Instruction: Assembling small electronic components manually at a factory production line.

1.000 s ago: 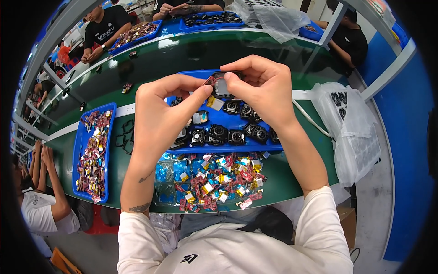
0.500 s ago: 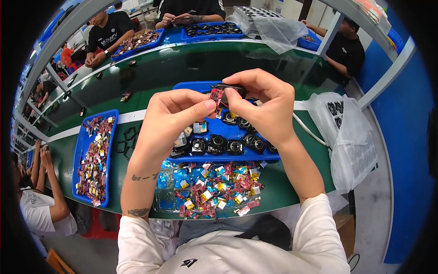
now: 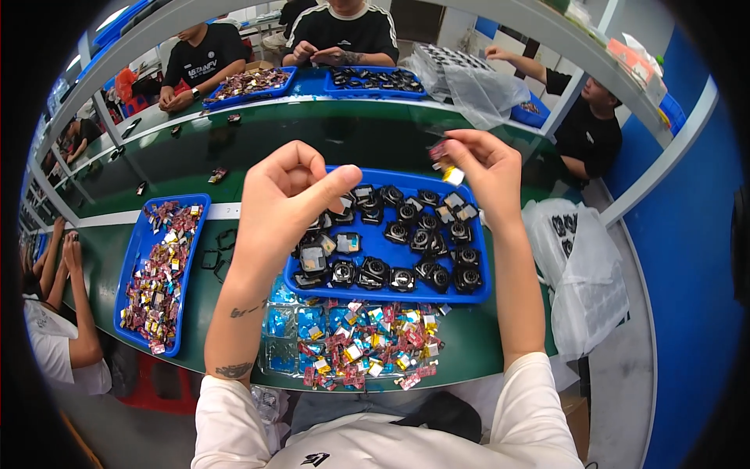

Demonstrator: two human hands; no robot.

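Observation:
My right hand point(image 3: 488, 168) pinches a small red circuit board point(image 3: 439, 150) above the far right side of the blue tray point(image 3: 367, 293). A yellow-and-white battery point(image 3: 451, 173) hangs from the board; both are somewhat blurred. Over the tray's left side, my left hand point(image 3: 285, 191) has loosely curled fingers and a thumb held apart, with nothing visible in its grip. Several black watch cases point(image 3: 373, 271) lie in the tray, some showing grey inner faces. Nearer to me, a pile of red circuit boards with batteries point(image 3: 367, 344) covers part of a clear plastic tray point(image 3: 281, 336).
At left stands another blue tray point(image 3: 178, 344) full of boards, with black frames point(image 3: 211, 259) beside it. Plastic-wrapped trays point(image 3: 586, 273) stand at right. Across the green bench point(image 3: 312, 137), people work beside trays. Grey metal posts point(image 3: 660, 160) frame the bench.
My hands have moved apart, the right one outward with the circuit board and battery. The left hand no longer pinches the board. The dark case earlier in my right hand no longer shows clearly.

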